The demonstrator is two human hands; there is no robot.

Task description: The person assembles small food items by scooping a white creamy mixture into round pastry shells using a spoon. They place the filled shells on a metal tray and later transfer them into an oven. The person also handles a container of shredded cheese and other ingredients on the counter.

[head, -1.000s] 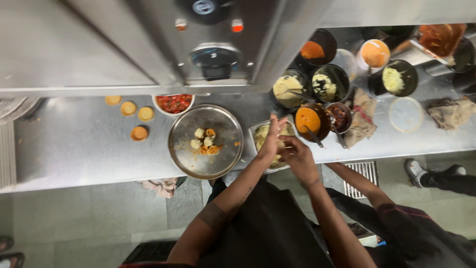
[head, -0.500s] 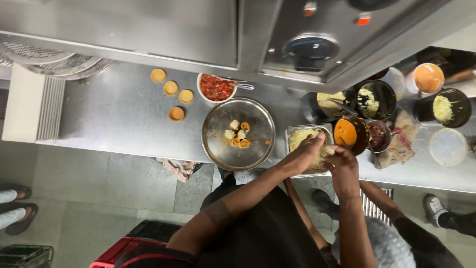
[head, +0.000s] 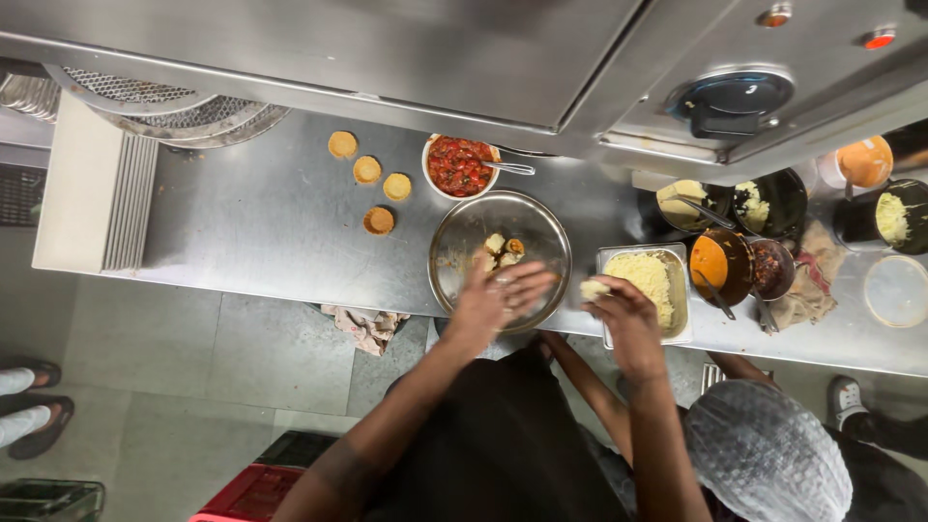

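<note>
We are shaping small lumps of filling. Our right hand (head: 628, 314), at centre right of the frame, pinches a pale yellow lump of crumbly mix (head: 593, 288) in its fingertips, just beside the rectangular steel tray of yellow crumbly mix (head: 679, 309). Our left hand (head: 493, 300) hovers flat, fingers spread and blurred, over the near rim of the round steel bowl (head: 459, 242) with formed pieces, holding nothing. We judge the lump belongs in that bowl, calling for a short leftward carry across the steel table (head: 271, 222).
</note>
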